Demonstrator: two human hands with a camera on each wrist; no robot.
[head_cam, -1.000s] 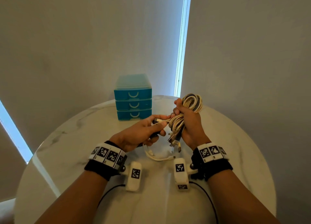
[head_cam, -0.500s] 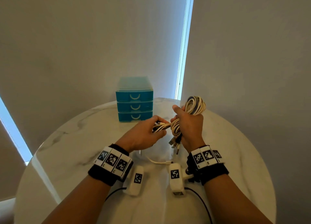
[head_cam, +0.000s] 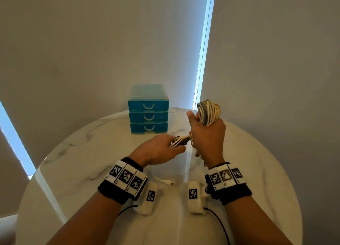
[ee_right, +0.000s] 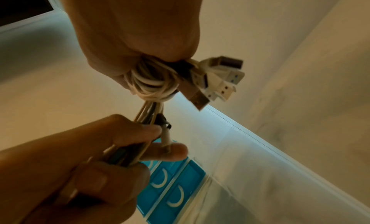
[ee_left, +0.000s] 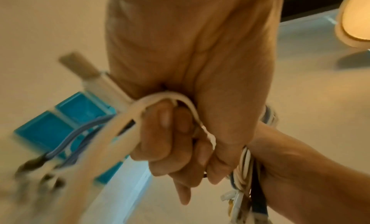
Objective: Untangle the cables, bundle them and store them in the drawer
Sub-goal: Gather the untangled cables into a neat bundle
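Several cables (head_cam: 208, 112) sit coiled in the right hand (head_cam: 207, 136), fingers wrapped tightly, above the tabletop (head_cam: 73, 162). The left hand (head_cam: 158, 150) pinches their loose tails. Light and floppy, they are probably best gripped mid-coil.

Round marble counter (head_cam: 77, 163) in a grey corner

Plain grey walls (head_cam: 73, 42) meet behind it; daylight shows along a narrow vertical window strip (head_cam: 203, 48).

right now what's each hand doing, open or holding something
Left hand: grips the loose cable ends.
Right hand: grips the coiled cable bundle.
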